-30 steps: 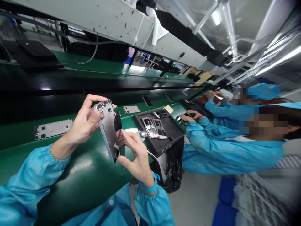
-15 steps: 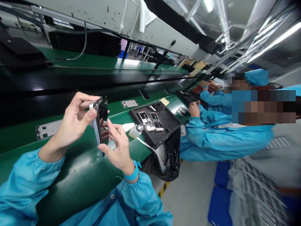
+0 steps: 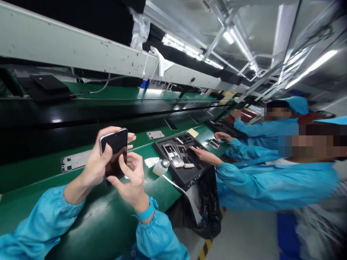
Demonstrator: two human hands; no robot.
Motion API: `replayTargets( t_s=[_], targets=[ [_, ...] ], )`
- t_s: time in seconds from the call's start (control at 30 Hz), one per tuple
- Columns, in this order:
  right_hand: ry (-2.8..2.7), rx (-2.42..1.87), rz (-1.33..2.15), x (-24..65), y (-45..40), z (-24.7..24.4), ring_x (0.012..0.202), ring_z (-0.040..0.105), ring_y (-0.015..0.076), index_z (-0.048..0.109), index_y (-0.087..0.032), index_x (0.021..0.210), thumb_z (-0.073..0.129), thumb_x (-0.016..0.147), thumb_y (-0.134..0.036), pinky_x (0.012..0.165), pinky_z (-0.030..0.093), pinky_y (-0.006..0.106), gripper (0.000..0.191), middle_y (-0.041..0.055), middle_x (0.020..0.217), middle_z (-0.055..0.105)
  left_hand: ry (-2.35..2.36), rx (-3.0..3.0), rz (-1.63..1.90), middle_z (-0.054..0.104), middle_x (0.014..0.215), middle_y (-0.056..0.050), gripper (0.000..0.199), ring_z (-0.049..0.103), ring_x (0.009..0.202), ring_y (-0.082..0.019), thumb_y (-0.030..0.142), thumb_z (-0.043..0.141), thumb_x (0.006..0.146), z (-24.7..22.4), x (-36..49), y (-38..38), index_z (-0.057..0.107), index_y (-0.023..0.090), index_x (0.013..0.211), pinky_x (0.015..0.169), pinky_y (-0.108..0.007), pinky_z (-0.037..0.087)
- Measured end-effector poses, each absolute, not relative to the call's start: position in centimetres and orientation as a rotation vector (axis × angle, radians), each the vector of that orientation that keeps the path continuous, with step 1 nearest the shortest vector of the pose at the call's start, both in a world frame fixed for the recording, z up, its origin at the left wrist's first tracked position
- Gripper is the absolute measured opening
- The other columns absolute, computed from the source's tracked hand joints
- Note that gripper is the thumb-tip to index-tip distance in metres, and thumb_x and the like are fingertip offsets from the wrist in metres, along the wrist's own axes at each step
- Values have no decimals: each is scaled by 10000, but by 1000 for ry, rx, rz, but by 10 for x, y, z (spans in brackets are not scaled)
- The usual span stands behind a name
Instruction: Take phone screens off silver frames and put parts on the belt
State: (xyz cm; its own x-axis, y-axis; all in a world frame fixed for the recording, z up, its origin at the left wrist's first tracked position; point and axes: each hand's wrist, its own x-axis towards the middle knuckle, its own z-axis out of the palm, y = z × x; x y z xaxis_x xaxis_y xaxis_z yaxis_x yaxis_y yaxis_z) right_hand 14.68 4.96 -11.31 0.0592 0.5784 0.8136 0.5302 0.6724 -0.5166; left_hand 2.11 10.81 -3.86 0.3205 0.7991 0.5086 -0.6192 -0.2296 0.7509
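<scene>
A smartphone (image 3: 117, 150) with a dark glossy screen and a silver edge is held upright above the green bench, its screen towards me. My left hand (image 3: 94, 168) is closed around its left side, thumb on the front near the edge and fingers behind it. My right hand (image 3: 133, 180) grips the lower right part, with thumb and a finger at the screen's edge. The phone's back and lower end are partly hidden by my hands. Behind my left forearm a white phone-shaped plate (image 3: 74, 161) lies on the bench.
Right of my hands stand a small bottle (image 3: 162, 167) and a crumpled white wipe (image 3: 151, 162). Beyond is a black tray (image 3: 180, 180) with several phone parts; a co-worker's hand (image 3: 207, 157) reaches over it. A black bag (image 3: 208, 206) hangs at the bench edge.
The phone has turned from nearly edge-on, with a gap between screen and frame, to screen facing me. The view has shifted. The co-worker's hand has reached over the tray.
</scene>
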Motion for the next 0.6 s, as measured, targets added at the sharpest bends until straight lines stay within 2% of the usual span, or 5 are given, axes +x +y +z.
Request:
replayTargets(
  t_s=[0.23,0.33,0.4,0.47,0.6],
  targets=[
    [-1440,-1037,145,157,28,-79,1114,646,258,329,-342,1686,459,1097,-569,889,630,448,645,174,1578,356,196,1039,1060,798,893,-92,637,799,749,-276,769,485,984,-36,24,99,727,208,1166,701,-419,692],
    [-1405,-1059,548,169,24,-54,791,680,195,619,-213,1462,323,1101,-667,682,599,330,651,125,1104,685,181,1073,930,797,850,-85,605,796,750,-303,747,532,979,-33,22,87,769,216,1144,671,-421,684],
    [-1424,-1066,812,174,23,-46,522,557,143,752,-174,1097,280,1087,-719,522,494,270,720,15,657,604,207,1128,912,801,857,-88,566,791,762,-311,705,544,997,-32,21,80,784,214,1142,661,-412,671],
    [-1391,-1050,910,175,21,-44,412,442,115,692,-187,833,317,1078,-731,451,398,247,705,-45,481,460,239,1194,924,803,864,-92,546,787,771,-310,666,522,1025,-31,20,74,794,210,1153,668,-403,661],
    [-1375,-984,849,173,16,-38,384,410,97,509,-218,642,418,1077,-688,429,324,244,646,-56,443,441,290,1362,1022,813,889,-75,512,786,785,-272,607,461,1072,-30,16,66,804,234,1144,724,-363,644]
  ],
)
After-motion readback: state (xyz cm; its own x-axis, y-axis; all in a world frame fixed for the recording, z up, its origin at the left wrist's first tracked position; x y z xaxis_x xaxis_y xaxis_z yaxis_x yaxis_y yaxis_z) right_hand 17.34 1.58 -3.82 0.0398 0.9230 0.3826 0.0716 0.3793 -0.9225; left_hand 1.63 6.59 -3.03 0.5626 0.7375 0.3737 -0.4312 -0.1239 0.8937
